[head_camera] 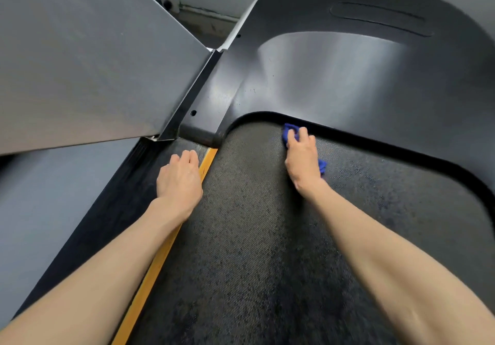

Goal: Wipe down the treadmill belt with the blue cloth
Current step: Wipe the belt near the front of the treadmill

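Observation:
The dark textured treadmill belt (249, 237) fills the lower middle of the view. My right hand (302, 157) presses the blue cloth (289, 131) flat onto the belt at its far end, right beside the curved edge of the motor cover. Bits of the cloth show past my fingertips and under my wrist. My left hand (179, 176) lies palm down with fingers apart on the black left side rail (112, 210), its edge over the yellow strip (158, 264), holding nothing.
A black glossy motor cover (348, 77) rises just beyond the belt's far end. A grey upright panel (80, 63) slants over the left rail. Grey floor (32, 210) lies to the left of the treadmill.

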A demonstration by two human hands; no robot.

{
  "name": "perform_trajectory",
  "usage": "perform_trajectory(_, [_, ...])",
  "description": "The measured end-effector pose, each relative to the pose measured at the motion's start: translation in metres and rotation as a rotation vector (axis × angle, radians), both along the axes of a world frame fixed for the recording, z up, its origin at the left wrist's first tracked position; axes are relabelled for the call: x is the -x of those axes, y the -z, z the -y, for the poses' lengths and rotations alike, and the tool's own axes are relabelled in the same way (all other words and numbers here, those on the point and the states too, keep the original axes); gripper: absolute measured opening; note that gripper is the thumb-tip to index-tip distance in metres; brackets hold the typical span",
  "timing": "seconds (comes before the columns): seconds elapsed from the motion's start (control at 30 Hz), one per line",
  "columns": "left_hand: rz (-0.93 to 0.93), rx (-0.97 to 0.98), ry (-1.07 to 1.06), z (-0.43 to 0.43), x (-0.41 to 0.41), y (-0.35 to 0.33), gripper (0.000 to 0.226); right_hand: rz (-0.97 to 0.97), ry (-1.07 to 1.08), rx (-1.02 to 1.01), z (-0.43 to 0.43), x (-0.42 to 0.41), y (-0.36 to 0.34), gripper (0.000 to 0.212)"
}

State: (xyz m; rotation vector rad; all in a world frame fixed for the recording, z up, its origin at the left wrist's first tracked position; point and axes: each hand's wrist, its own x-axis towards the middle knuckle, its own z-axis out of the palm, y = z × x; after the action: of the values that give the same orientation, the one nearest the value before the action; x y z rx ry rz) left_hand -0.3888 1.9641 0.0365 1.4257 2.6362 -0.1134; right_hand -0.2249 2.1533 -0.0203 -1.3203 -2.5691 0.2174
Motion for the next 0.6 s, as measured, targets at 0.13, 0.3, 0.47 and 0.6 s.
perform_trajectory(0.13, [-0.004,0.019,0.013,-0.004,0.004,-0.005,0.043,0.059,-0.477,-0.138,-0.013,-0.047,0.009,0.037])
perform_trajectory(0.3, [-0.069,0.056,0.047,-0.008,0.007,-0.008,0.037,-0.139,0.256,0.070,0.028,-0.022,0.011,0.037])
perform_trajectory(0.47, [-0.063,0.093,0.058,-0.009,0.011,-0.007,0.040,-0.035,-0.612,-0.135,0.107,-0.030,0.018,0.044])
perform_trajectory(0.6, [-0.009,0.102,0.074,-0.004,0.016,-0.007,0.049,-0.091,0.060,-0.034,0.023,-0.059,0.007,0.036])
